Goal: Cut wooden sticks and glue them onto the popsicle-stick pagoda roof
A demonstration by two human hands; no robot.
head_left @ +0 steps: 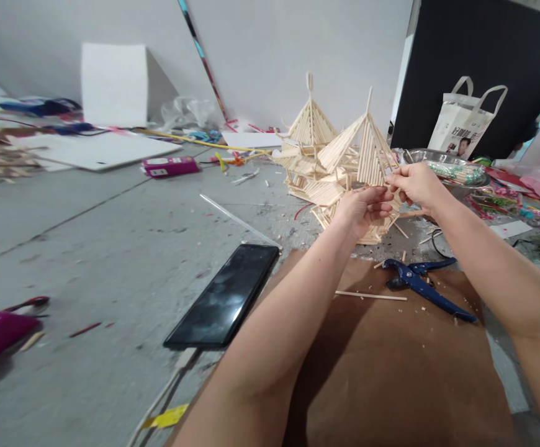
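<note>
Clock centred on the hands, 12 = top of head view. Stick model (326,192), multi-tiered, stands on the floor (125,261) at 9-10 o'clock, just beside the hands; rear roof (311,124) and front roof (377,152) are both pointed with a finial on top. Right hand (412,183): thumb and index closed in a pinch on front roof's lower right edge. Left hand (367,208): palm partly up, fingers half curled just under that same roof's lower edge; can't tell whether they grip anything, contact point too small. At 6, brown sheet (400,379) with a loose stick (372,296) lying across its upper part and small offcuts about. At 5, blue cutter (431,292) on that sheet, handles spread. At 8, black phone (223,295), face up, screen dark, white cable (172,379) running from its near end. At 9, clear rod (239,220) on the floor, magenta device (170,166) farther out. Between 2 and 3, metal bowl (477,186) with plastic-wrapped sticks (456,174) in it. At 2, white tote bag (460,124) upright, in front of black panel (503,62).
</note>
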